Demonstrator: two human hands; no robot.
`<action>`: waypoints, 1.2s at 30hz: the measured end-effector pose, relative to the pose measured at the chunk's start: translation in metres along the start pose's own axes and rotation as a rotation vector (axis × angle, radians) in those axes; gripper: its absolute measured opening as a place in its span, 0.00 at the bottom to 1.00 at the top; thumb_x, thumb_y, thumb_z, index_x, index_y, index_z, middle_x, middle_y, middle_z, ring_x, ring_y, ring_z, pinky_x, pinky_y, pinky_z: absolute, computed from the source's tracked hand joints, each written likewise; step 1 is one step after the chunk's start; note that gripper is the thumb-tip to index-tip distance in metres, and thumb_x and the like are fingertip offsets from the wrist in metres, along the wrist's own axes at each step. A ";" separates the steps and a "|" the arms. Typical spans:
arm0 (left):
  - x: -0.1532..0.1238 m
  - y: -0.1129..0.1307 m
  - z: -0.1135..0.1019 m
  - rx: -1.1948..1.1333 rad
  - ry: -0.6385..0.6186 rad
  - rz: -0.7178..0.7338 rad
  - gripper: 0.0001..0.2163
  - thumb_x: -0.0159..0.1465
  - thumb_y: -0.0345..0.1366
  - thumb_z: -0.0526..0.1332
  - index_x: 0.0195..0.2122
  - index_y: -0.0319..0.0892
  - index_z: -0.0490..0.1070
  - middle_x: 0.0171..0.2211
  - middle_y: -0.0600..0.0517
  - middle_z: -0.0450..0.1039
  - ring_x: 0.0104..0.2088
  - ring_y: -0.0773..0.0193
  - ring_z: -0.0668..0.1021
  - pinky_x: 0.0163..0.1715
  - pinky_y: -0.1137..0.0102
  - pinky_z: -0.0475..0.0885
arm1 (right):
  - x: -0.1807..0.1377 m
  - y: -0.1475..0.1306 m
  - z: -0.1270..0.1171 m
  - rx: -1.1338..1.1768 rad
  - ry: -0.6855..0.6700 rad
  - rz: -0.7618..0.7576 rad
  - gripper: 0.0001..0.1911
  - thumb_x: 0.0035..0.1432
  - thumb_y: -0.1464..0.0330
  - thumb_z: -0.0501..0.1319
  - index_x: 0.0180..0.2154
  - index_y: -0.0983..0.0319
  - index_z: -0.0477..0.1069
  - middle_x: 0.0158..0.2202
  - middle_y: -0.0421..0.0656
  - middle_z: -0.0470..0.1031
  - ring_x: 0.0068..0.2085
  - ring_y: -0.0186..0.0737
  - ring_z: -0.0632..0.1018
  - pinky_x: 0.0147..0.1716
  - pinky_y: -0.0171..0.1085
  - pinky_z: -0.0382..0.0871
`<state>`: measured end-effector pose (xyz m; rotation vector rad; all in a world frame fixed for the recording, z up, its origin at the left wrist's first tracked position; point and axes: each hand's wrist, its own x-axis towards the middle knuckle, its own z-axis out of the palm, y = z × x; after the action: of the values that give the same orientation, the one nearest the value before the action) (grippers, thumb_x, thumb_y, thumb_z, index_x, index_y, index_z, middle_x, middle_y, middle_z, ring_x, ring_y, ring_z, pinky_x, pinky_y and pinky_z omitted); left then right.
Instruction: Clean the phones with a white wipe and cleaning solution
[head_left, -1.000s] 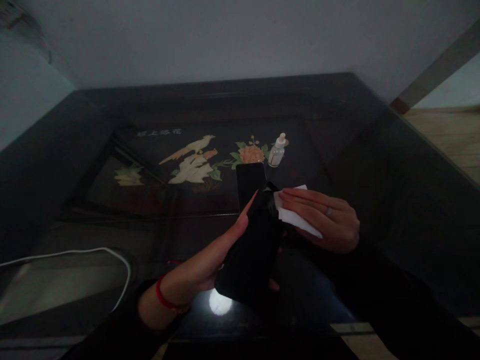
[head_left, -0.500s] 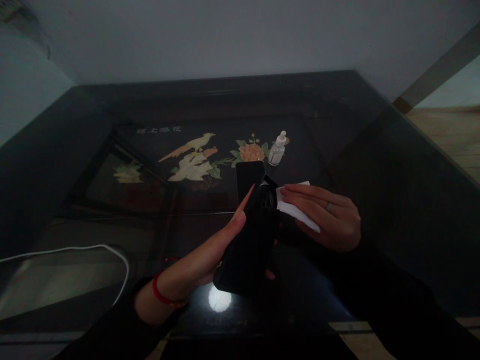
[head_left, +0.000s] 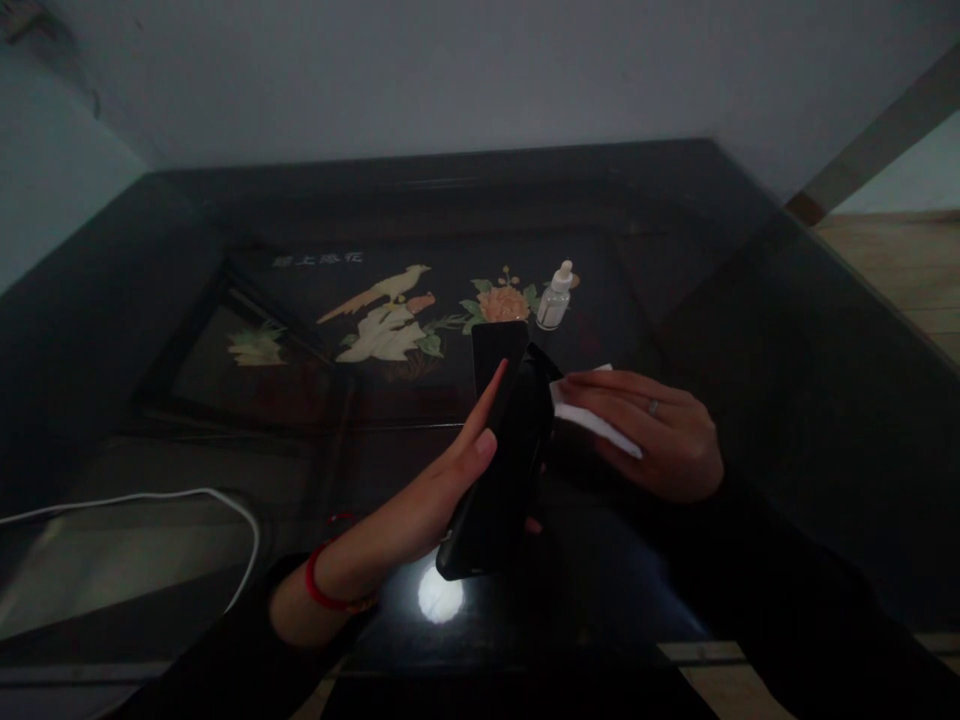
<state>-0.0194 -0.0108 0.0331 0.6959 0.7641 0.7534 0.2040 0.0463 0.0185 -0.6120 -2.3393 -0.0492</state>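
What looks like a black phone case (head_left: 499, 500) is tilted up over the table, with my left hand (head_left: 450, 480) closed round it, thumb on the near side and fingertips showing past the far edge. Its details are lost in the dark. A folded white tissue (head_left: 600, 425) is pinched under the fingers of my right hand (head_left: 660, 430), its tip against the upper right edge of the case. Just behind the case lies a flat black slab like a phone (head_left: 495, 343), partly covered by my left hand. A white-capped dropper bottle (head_left: 553, 300) stands upright beyond it.
The dark glossy table (head_left: 247, 210) bears an inlaid bird and flower picture (head_left: 386, 330) and reflects a round light. On the left a white cable (head_left: 150, 497) curves toward the front edge. A pale wall (head_left: 420, 80) runs along the back.
The case has turned in my left hand, so its round shiny part no longer shows and its side edge faces me more. My right hand and the tissue have shifted only slightly.
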 end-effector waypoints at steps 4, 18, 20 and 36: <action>0.001 0.000 -0.002 0.032 -0.009 -0.005 0.32 0.63 0.52 0.56 0.65 0.71 0.40 0.68 0.50 0.47 0.39 0.62 0.76 0.38 0.58 0.77 | 0.000 -0.002 0.001 0.084 -0.041 -0.091 0.11 0.61 0.74 0.58 0.45 0.69 0.72 0.41 0.53 0.80 0.47 0.46 0.80 0.45 0.41 0.79; 0.002 -0.007 -0.008 0.053 -0.021 0.034 0.28 0.66 0.49 0.53 0.65 0.71 0.42 0.67 0.51 0.52 0.44 0.58 0.76 0.40 0.56 0.78 | 0.002 -0.003 0.004 -0.038 -0.015 0.022 0.11 0.61 0.74 0.57 0.45 0.68 0.73 0.42 0.54 0.80 0.47 0.47 0.80 0.44 0.42 0.79; 0.003 -0.007 -0.007 0.063 -0.003 0.051 0.28 0.66 0.49 0.53 0.65 0.71 0.42 0.69 0.52 0.48 0.47 0.56 0.75 0.39 0.58 0.78 | 0.001 -0.004 0.004 0.003 -0.051 -0.001 0.11 0.62 0.74 0.56 0.44 0.68 0.73 0.39 0.52 0.81 0.44 0.44 0.81 0.42 0.40 0.80; 0.007 -0.009 -0.006 0.047 0.122 0.179 0.33 0.63 0.50 0.58 0.66 0.65 0.41 0.70 0.58 0.42 0.65 0.48 0.59 0.58 0.52 0.65 | -0.001 -0.019 0.012 0.122 -0.049 -0.049 0.11 0.63 0.73 0.56 0.45 0.70 0.71 0.44 0.57 0.79 0.51 0.48 0.78 0.47 0.44 0.78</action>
<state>-0.0178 -0.0080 0.0205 0.7734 0.8399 0.9491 0.1891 0.0315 0.0113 -0.5009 -2.3842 0.0863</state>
